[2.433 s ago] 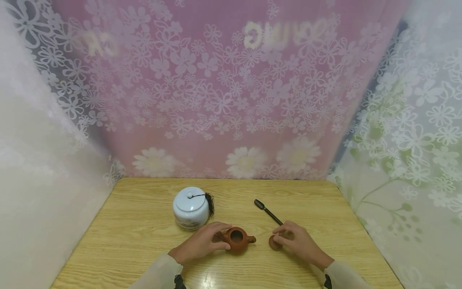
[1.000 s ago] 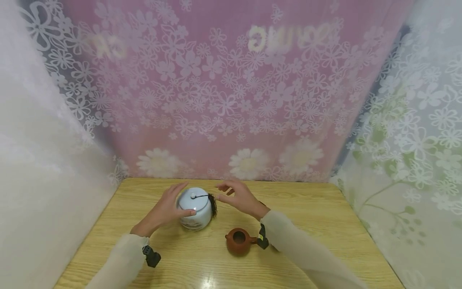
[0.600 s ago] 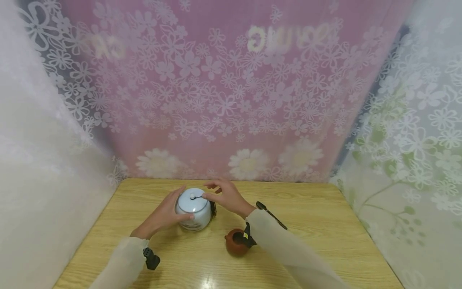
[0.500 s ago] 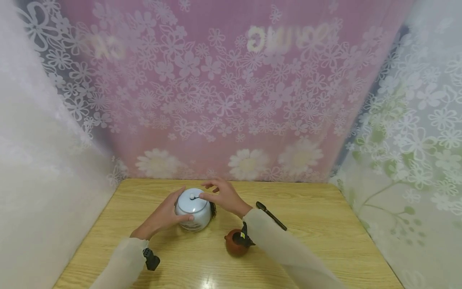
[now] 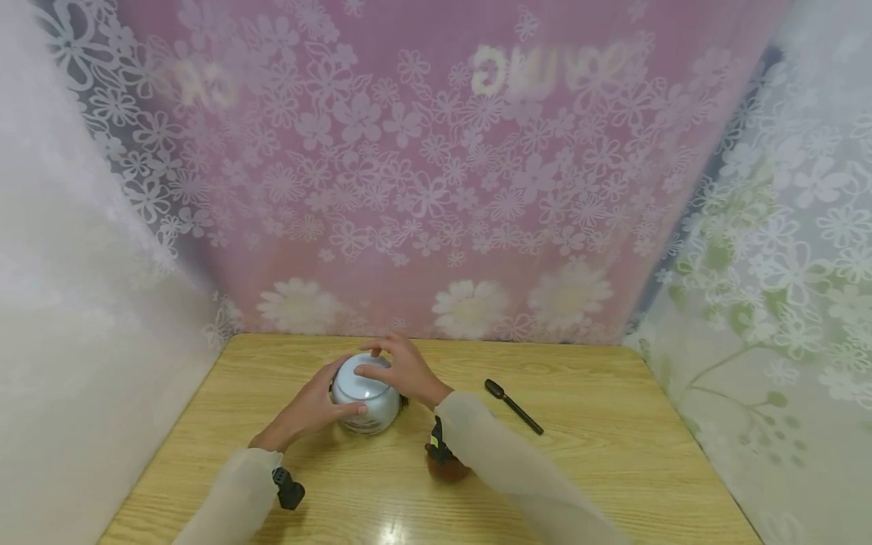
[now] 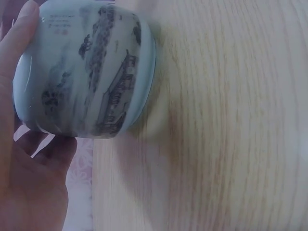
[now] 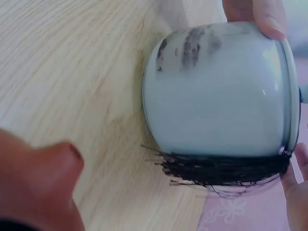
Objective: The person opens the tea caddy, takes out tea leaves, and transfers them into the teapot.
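Note:
A pale blue-white lidded jar (image 5: 371,407) stands upright at the table's left, ink-style scenery on its side. My left hand (image 5: 312,405) grips its wall, thumb on the near side, fingers around the far side. Over the lid (image 5: 350,382) hovers my right hand (image 5: 402,369), its thumb and fingers spread apart; in the head view the thumb hides the lid's knob. In the right wrist view the knob (image 7: 303,94) shows at the frame edge without visible contact. A black tassel (image 7: 221,168) hangs down the jar's side.
A brown clay teapot (image 5: 446,471) sits partly hidden beneath my right forearm. Right of it lies a dark slender scoop (image 5: 515,407) on the wooden table (image 5: 599,469). Patterned curtains (image 5: 436,189) close in the back and sides.
Both hands have left the teapot and its small lid and come to the jar. The left has taken hold of its side; the right has moved leftward over the jar's lid.

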Tool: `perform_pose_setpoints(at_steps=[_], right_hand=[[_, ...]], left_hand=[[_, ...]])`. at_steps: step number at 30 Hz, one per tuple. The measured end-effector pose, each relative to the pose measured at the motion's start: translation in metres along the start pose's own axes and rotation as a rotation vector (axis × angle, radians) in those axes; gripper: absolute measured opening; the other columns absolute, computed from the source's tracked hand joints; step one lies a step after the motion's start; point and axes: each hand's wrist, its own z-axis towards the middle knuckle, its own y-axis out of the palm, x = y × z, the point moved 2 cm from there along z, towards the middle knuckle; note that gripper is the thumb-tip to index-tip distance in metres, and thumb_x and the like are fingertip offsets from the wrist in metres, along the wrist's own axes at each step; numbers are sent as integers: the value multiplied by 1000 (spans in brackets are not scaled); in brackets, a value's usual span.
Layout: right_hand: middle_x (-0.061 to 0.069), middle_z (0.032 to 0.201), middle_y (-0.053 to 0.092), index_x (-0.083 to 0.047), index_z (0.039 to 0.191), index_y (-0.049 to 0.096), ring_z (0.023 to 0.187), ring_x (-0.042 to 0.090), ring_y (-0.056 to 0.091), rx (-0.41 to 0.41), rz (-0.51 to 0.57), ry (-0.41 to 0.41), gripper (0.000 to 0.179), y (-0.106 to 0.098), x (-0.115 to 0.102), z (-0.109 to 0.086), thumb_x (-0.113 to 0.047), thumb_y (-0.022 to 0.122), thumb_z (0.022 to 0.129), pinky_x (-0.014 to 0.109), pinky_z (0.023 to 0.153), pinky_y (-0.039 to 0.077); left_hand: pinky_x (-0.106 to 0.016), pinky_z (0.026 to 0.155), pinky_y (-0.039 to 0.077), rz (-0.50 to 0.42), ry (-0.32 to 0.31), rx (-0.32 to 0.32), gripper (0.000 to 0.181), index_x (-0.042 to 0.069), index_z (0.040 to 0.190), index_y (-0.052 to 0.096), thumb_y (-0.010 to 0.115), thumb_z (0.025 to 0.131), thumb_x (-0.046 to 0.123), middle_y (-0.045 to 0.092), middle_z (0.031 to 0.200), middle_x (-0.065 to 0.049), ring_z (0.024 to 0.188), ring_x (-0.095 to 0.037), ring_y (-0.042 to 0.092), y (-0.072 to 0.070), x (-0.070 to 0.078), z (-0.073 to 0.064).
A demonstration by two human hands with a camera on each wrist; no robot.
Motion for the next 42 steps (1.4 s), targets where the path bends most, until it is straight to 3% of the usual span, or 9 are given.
perform_pose_setpoints(at_steps=[10, 18, 26, 38, 42], right_hand=[[-7, 110, 65, -24, 123, 82, 108, 10, 57, 17, 73, 25, 34, 21, 1, 4, -48, 81, 99, 29, 90, 55], [-5, 107, 70, -22, 112, 85, 101, 8, 60, 113, 69, 23, 25, 31, 4, 6, -43, 82, 100, 26, 86, 56], [-5, 102, 68, -20, 102, 79, 95, 8, 56, 215, 71, -23, 18, 42, 10, 5, -38, 77, 104, 26, 83, 52], [-3, 96, 62, -19, 96, 70, 82, 6, 51, 248, 61, -24, 9, 43, 1, 1, -22, 72, 104, 22, 76, 50], [-1, 94, 64, -17, 94, 70, 83, 7, 56, 272, 70, -24, 9, 42, 0, 1, -19, 72, 102, 23, 80, 55]], left_hand=[[-57, 113, 53, 9, -5, 8, 112, 18, 176, 20, 88, 92, 50, 40, 171, -14, 144, -35, 57, 2, -6, 1], [-58, 116, 52, 7, -26, 23, 116, 19, 176, 20, 89, 90, 53, 39, 172, -14, 145, -36, 56, 2, -9, 1], [-62, 116, 50, 5, 4, 29, 113, 15, 175, 22, 90, 91, 48, 42, 170, -17, 144, -37, 56, 3, -8, 2], [-63, 118, 48, 9, 1, 44, 114, 16, 176, 21, 89, 91, 49, 39, 173, -16, 147, -37, 54, 4, -9, 0], [-63, 119, 47, 8, -6, 49, 114, 19, 176, 20, 89, 91, 51, 37, 174, -14, 149, -37, 52, 4, -9, -1]])
